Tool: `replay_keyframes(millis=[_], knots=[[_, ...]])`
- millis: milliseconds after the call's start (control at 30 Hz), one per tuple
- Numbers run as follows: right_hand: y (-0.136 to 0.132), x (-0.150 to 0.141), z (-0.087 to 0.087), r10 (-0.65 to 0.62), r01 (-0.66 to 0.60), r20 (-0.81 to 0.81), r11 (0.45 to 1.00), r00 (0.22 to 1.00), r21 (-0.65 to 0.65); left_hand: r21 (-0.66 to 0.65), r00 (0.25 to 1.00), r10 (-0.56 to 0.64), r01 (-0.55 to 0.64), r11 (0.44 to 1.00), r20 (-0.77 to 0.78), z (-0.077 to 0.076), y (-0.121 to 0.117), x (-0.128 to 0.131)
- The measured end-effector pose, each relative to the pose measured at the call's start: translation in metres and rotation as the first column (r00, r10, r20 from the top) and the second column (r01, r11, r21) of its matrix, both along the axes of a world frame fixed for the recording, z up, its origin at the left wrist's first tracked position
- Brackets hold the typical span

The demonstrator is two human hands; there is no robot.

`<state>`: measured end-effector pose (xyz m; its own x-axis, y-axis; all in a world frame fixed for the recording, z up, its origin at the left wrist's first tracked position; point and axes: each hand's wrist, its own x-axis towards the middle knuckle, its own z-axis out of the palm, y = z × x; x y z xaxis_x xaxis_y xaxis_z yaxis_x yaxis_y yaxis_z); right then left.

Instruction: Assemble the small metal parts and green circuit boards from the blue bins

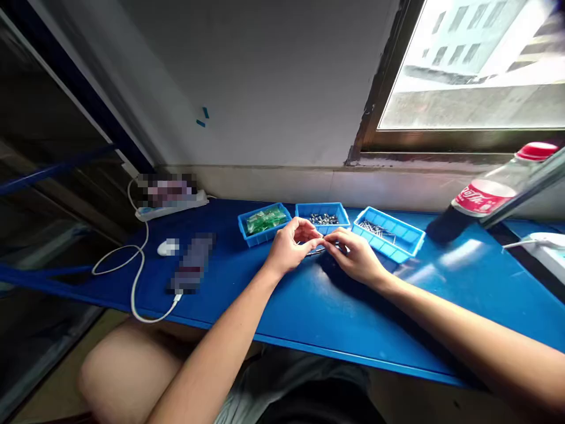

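Over the blue table [282, 306], my left hand [291, 246] and my right hand [353, 253] meet fingertip to fingertip. Both are closed in a pinch, and whatever sits between the fingertips is too small to name. A thin dark, curved object [315, 252] shows just below the fingers; I cannot tell if it is held or lies on the table. Right behind the hands stands a blue tray [321, 207] with small shiny metal parts [324, 219]. Another blue tray [408, 238], holding thin metal pins [375, 229], is beside my right hand. Left of them, a third tray [253, 240] contains green plastic packets [266, 219].
A cola bottle [485, 191] stands at the right, near a slanting metal bar [525, 188]. To the left lie a phone [194, 262] on a white cable [139, 282], a small white case [168, 247] and a power strip [176, 206]. A wall and window close off the back.
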<state>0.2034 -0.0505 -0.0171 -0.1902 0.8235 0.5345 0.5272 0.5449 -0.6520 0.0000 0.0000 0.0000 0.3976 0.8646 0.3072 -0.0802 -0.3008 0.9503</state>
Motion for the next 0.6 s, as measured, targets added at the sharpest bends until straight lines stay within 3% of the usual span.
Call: replay_keyframes(millis=[167,433,600], knots=[[-0.0019,0.0006,-0.0002,-0.032,0.033,-0.042,0.999,0.999,0.023,0.113,0.992,-0.026,0.040,0.993,-0.124,-0.0002,0.0015,0.0023],[-0.0041,-0.0060,0.0024,0.006,-0.005,-0.055,1.000,0.998,0.019,0.035,0.995,-0.052,0.055,0.998,-0.083,0.0011,0.0026,-0.0007],[-0.0036,-0.0042,0.0023,0.032,-0.032,-0.045,0.999,0.998,-0.001,0.062,0.994,-0.048,0.054,0.997,-0.102,0.0016,0.0027,-0.0015]])
